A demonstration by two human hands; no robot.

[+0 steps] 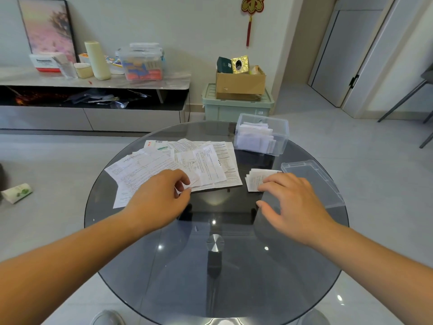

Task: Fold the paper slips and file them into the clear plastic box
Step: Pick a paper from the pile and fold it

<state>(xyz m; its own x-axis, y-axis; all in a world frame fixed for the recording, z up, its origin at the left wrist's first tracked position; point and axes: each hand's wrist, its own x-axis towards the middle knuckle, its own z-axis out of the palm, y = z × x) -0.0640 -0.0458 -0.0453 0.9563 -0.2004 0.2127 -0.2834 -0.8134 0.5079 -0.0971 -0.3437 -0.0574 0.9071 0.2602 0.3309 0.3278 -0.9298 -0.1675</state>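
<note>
Your 2 bare forearms reach in, the left from 8 o'clock, the right from 4 o'clock. Your left hand [161, 195] lies palm down with fingers curled, thumb and index finger pinching the edge of a paper slip [195, 180] toward 2 o'clock. Your right hand [295, 202] is palm down, fingers spread and loosely bent, thumb apart toward 9 o'clock.

Near half of round smoked-glass table [164, 266]: open passage. Far side crowded: white printed paper sheets [206, 160] spread left-centre, clear plastic box [278, 146] far right, flat clear plastic lid [314, 179] along right rim. Narrow gap between sheets and box.
</note>
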